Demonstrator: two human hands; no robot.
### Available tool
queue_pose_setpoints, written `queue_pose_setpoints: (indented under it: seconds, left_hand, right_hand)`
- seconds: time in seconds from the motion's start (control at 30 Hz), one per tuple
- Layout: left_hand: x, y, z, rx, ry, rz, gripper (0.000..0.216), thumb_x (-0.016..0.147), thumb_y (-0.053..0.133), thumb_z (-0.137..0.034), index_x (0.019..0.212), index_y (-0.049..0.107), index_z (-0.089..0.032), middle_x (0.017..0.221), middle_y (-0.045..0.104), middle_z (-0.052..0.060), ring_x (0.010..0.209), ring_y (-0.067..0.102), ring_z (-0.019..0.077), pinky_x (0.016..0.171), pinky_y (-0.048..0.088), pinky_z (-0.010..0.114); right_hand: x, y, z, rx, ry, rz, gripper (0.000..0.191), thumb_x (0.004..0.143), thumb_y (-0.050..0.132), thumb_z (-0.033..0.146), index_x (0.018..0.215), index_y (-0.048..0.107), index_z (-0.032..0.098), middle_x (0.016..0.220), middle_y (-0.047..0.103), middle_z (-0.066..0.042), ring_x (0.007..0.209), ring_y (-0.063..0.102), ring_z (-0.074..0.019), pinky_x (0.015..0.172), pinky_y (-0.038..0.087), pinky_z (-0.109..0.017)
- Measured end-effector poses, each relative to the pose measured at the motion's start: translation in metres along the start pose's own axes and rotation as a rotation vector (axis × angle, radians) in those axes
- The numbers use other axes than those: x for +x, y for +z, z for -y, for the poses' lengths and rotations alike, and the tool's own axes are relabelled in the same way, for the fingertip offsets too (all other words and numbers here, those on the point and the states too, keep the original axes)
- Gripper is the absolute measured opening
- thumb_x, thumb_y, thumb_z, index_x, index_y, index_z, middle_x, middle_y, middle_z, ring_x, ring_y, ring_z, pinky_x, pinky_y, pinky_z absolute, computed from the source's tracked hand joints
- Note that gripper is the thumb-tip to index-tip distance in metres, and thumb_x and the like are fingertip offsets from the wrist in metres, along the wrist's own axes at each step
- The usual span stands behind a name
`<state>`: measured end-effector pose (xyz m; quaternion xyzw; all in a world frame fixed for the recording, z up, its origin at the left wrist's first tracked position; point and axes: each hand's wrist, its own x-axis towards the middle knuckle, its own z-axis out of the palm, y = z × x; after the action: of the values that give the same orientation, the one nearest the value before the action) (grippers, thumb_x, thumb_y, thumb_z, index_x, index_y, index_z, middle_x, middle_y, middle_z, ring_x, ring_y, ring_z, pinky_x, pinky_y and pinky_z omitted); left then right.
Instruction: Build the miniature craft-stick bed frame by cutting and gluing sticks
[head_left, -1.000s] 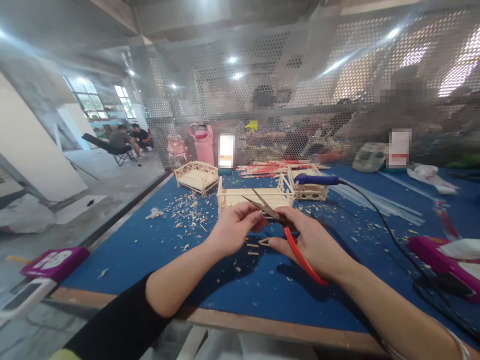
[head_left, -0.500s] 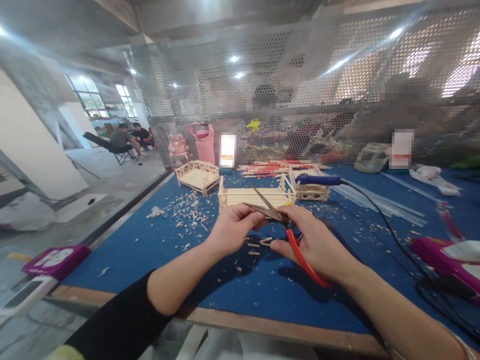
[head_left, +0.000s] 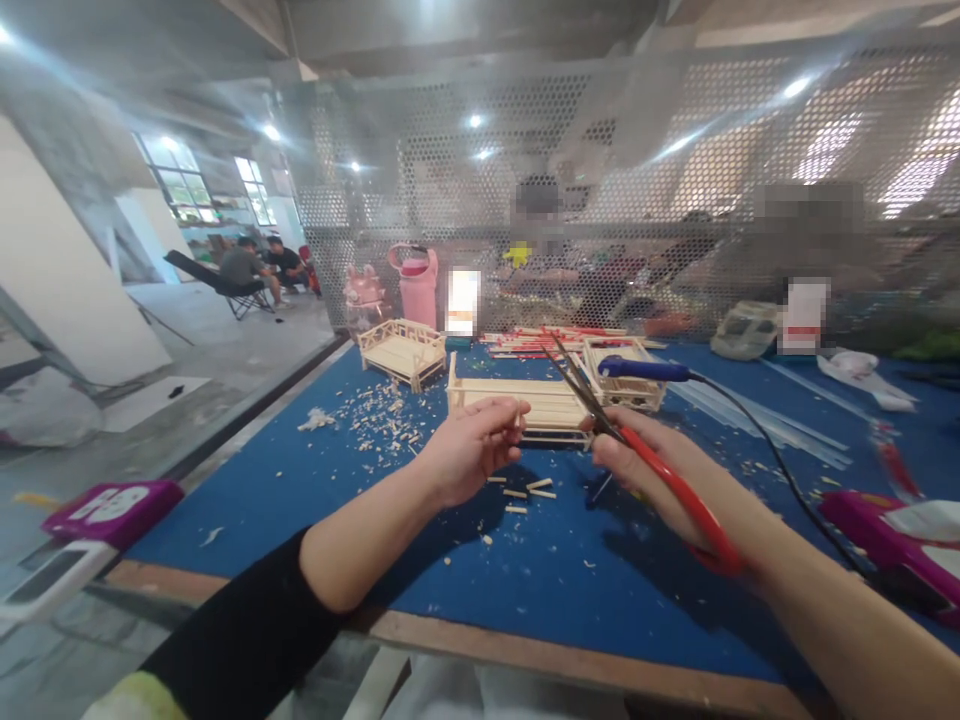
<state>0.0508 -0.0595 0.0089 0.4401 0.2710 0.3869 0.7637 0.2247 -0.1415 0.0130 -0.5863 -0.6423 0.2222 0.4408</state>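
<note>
My left hand is closed in a pinch on a short wooden stick piece, held above the blue mat. My right hand grips red-handled scissors, blades nearly together and pointing up and away to the left. Between the hands, cut stick bits lie on the mat. Just behind stands a small wooden stick bed frame.
The blue mat covers the table; stick scraps litter its left. Another stick frame, a basket-like frame, a blue-handled tool with black cord, a pink bottle and a purple box stand around. People sit behind the mesh screen.
The scissors have left the stick and swung right and up, blades closing. My left hand has kept the stick piece and shifted slightly right. The camera tilted a little.
</note>
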Motion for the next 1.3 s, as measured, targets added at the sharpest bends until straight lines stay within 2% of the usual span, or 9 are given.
queue_pose_setpoints:
  seconds: [0.2, 0.37, 0.5, 0.67, 0.83, 0.93, 1.03, 1.17, 1.3]
  left_hand:
    - [-0.003, 0.006, 0.006, 0.013, 0.092, 0.104, 0.033, 0.055, 0.080, -0.031, 0.070, 0.057, -0.012, 0.061, 0.056, -0.004, 0.054, 0.052, 0.0036, 0.057, 0.043, 0.017]
    - [-0.004, 0.006, 0.011, 0.111, 0.228, 0.087, 0.030, 0.058, 0.077, -0.033, 0.071, 0.058, -0.015, 0.069, 0.060, -0.001, 0.063, 0.056, 0.0072, 0.060, 0.042, 0.020]
    - [-0.008, 0.004, 0.013, 0.389, 0.375, 0.085, 0.024, 0.069, 0.068, -0.035, 0.075, 0.059, -0.015, 0.070, 0.062, 0.001, 0.064, 0.055, 0.0095, 0.061, 0.042, 0.022]
    - [-0.016, 0.005, 0.008, 1.027, 0.649, 0.023, 0.017, 0.083, 0.051, -0.027, 0.082, 0.063, -0.015, 0.073, 0.064, 0.004, 0.064, 0.055, 0.0118, 0.061, 0.041, 0.023]
    - [-0.017, 0.008, 0.005, 1.264, 0.683, 0.117, 0.018, 0.084, 0.050, -0.025, 0.083, 0.066, -0.018, 0.076, 0.067, 0.005, 0.070, 0.059, 0.0143, 0.065, 0.042, 0.023]
    - [-0.016, 0.009, 0.008, 1.206, 0.634, 0.027, 0.019, 0.083, 0.050, -0.025, 0.076, 0.066, -0.016, 0.070, 0.064, 0.004, 0.064, 0.055, 0.0134, 0.061, 0.041, 0.023]
    - [-0.015, 0.009, 0.009, 0.920, 0.486, -0.081, 0.018, 0.080, 0.054, -0.028, 0.075, 0.063, -0.015, 0.068, 0.061, 0.003, 0.061, 0.051, 0.0115, 0.057, 0.041, 0.022]
    - [-0.014, 0.009, 0.006, 0.580, 0.342, -0.099, 0.019, 0.077, 0.057, -0.032, 0.075, 0.062, -0.014, 0.063, 0.059, 0.000, 0.054, 0.048, 0.0080, 0.052, 0.040, 0.020]
    - [-0.013, 0.008, 0.004, 0.504, 0.348, -0.095, 0.018, 0.075, 0.061, -0.032, 0.075, 0.066, -0.014, 0.065, 0.062, 0.002, 0.057, 0.052, 0.0093, 0.055, 0.043, 0.020]
  right_hand:
    - [0.015, 0.016, 0.020, 0.234, 0.028, 0.105, 0.035, 0.069, 0.062, 0.047, 0.088, 0.055, 0.019, 0.052, 0.047, 0.007, 0.040, 0.038, -0.0070, 0.038, 0.030, -0.021]
    - [0.019, 0.032, 0.024, 0.502, 0.076, 0.039, 0.037, 0.063, 0.067, 0.038, 0.091, 0.050, 0.019, 0.051, 0.049, 0.008, 0.040, 0.041, -0.0077, 0.037, 0.032, -0.020]
    - [0.020, 0.032, 0.021, 0.550, 0.033, -0.018, 0.033, 0.067, 0.061, 0.034, 0.094, 0.048, 0.021, 0.053, 0.051, 0.007, 0.040, 0.043, -0.0089, 0.038, 0.035, -0.022]
    - [0.019, 0.026, 0.021, 0.406, -0.075, -0.020, 0.024, 0.064, 0.060, 0.026, 0.084, 0.050, 0.020, 0.058, 0.050, 0.006, 0.045, 0.043, -0.0085, 0.041, 0.035, -0.021]
    - [0.016, 0.030, 0.015, 0.358, -0.070, -0.058, 0.026, 0.067, 0.057, 0.029, 0.090, 0.051, 0.019, 0.060, 0.048, 0.005, 0.045, 0.041, -0.0084, 0.041, 0.033, -0.021]
    - [0.012, 0.032, 0.005, 0.355, -0.048, -0.060, 0.027, 0.071, 0.057, 0.036, 0.091, 0.049, 0.019, 0.061, 0.046, 0.005, 0.046, 0.040, -0.0085, 0.042, 0.034, -0.021]
    - [0.006, 0.031, -0.004, 0.269, -0.072, -0.027, 0.028, 0.076, 0.054, 0.044, 0.090, 0.048, 0.021, 0.062, 0.045, 0.004, 0.049, 0.042, -0.0094, 0.045, 0.038, -0.022]
    - [0.002, 0.026, -0.009, 0.047, -0.189, 0.067, 0.033, 0.079, 0.050, 0.047, 0.099, 0.050, 0.021, 0.071, 0.055, 0.000, 0.059, 0.050, -0.0138, 0.052, 0.044, -0.025]
    - [0.003, 0.026, -0.007, -0.094, -0.265, 0.093, 0.042, 0.076, 0.057, 0.043, 0.111, 0.050, 0.022, 0.097, 0.063, -0.008, 0.083, 0.061, -0.0221, 0.071, 0.050, -0.032]
